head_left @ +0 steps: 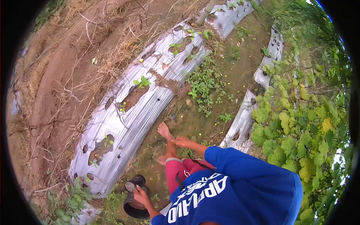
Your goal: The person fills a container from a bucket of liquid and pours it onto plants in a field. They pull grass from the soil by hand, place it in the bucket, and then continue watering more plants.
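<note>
My left hand (140,195) grips the rim of a black round container (133,205) held low at my side; a smaller dark cup (135,182) sits at its top. My right hand (182,142) reaches down to the bare soil beside my bare foot (164,131), fingers bunched together. Whether they pinch anything is too small to tell. I am bent over in a blue shirt (240,187) and red trousers (176,170), standing in the furrow between two beds.
A raised bed under silver plastic mulch (150,108) runs diagonally on the left, with planting holes and small seedlings (141,81). Weeds (204,84) grow in the furrow. A second mulched bed (240,123) and leafy vines (296,127) stand on the right. Dry grass lies far left.
</note>
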Tool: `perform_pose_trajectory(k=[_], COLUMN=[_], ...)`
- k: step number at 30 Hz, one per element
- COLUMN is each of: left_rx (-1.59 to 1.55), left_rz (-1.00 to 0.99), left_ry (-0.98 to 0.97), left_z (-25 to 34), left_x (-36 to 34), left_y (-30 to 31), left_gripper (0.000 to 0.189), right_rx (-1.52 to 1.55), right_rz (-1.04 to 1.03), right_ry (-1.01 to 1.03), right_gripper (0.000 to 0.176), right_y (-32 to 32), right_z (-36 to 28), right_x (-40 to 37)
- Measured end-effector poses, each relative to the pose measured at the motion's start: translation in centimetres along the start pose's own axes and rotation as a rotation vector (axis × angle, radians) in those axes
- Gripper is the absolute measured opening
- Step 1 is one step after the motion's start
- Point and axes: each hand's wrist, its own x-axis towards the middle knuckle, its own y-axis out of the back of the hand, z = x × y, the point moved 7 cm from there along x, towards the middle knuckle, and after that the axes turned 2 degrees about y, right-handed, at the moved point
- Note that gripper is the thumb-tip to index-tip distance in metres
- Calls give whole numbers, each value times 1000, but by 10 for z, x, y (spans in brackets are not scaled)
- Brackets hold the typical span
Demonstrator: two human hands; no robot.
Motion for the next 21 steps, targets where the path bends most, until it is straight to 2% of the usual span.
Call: perform_pose_trajectory(k=[1, 3, 4, 8, 9, 11, 13, 16, 18, 19, 21], left_rx=[-8, -78, -52, -96, -106, -231, -272, -174, -188, -191, -168], left_rz=[-1, -125, -145, -258, -297, -305, -311, -442, -453, -467, -487], left_ry=[4, -79, -127, -347, -410, -532, -605, -721, -827, -863, -876], left_z=[21, 79, 108, 226, 257, 328, 396, 490, 558, 588, 654], left_x=[20, 43, 51, 102, 113, 132, 147, 171, 185, 191, 211], left_y=[-18, -61, -79, -153, -170, -188, -208, -250, -278, -287, -322], left_gripper=[31, 30, 29, 26, 24, 22, 22, 19, 17, 15, 13], right_rx=[-9, 20, -91, 16, 95, 38, 163, 176, 359, 386, 616], right_rz=[3, -21, 12, 28, 71, 286, 258, 203, 177, 154, 232], right_ry=[-1, 94, 156, 33, 25, 60, -39, 7, -132, -140, -269], right_gripper=[59, 57, 55, 55, 54, 52, 51, 52, 57, 57, 70], right_y=[10, 30, 48, 130, 155, 213, 254, 312, 347, 353, 400], right_z=[-5, -5, -7, 1, -4, -22, -14, -19, -26, -30, -34], right_x=[13, 26, 37, 73, 78, 86, 111, 155, 177, 189, 228])
